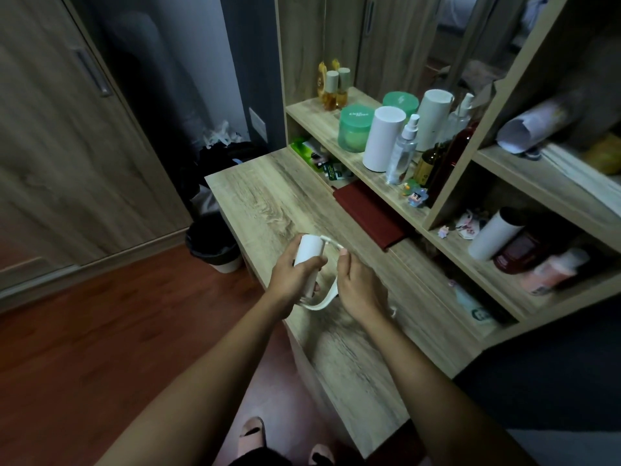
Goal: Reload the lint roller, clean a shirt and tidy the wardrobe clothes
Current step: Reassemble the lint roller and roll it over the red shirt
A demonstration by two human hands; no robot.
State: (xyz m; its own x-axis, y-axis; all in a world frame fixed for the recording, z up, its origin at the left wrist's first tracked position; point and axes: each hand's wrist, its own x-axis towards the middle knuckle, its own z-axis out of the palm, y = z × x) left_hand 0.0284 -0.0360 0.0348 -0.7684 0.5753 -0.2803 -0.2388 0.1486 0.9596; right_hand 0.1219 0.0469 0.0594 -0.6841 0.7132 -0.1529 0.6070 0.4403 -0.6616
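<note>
- The left grip [291, 280] curls round the white lint roller [308, 250] above the desk [268, 203].
- The right grip [361, 287] pinches the roller's thin arm end.

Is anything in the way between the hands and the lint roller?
No, nothing is. The left hand grips the lint roller around its white roll, and the right hand pinches its thin arm.

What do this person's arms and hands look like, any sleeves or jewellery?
The left hand and right hand wear no gloves, and no watch, bracelet or ring shows. The left arm and right arm are bare, with no sleeve in view.
</note>
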